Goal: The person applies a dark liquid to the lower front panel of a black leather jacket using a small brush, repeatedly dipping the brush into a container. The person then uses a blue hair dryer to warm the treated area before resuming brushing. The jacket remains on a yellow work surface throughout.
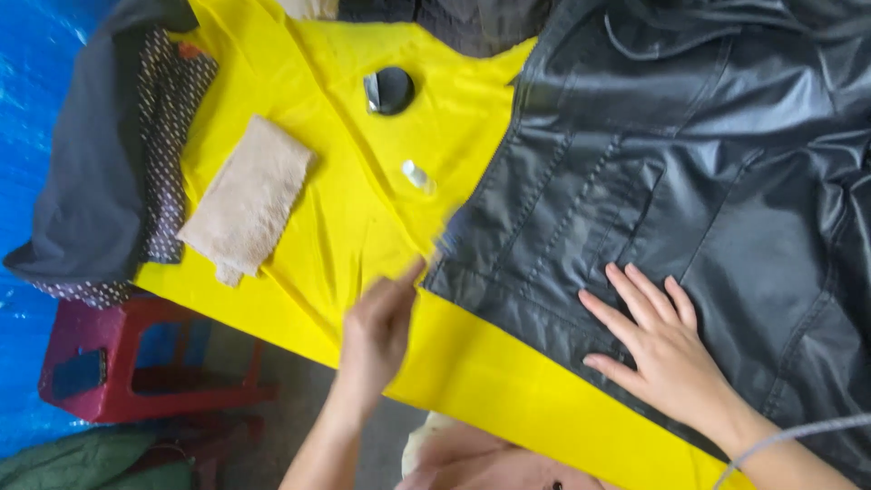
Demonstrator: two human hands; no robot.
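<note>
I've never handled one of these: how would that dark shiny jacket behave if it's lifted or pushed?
The dark jacket looks floppy: it lies creased under the right hand. Its glossy face may slide on the smooth yellow sheet. Stitched panels suggest some heft.

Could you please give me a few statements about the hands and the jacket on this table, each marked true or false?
1. The right hand lies flat, fingers spread, on the black jacket. True.
2. The left hand rests on the beige cloth. False: it is at the jacket's lower corner, and the cloth lies apart, further left.
3. The table is covered with a yellow sheet. True.
4. The red stool stands on the table. False: it stands below the table's edge, on the floor.
</note>
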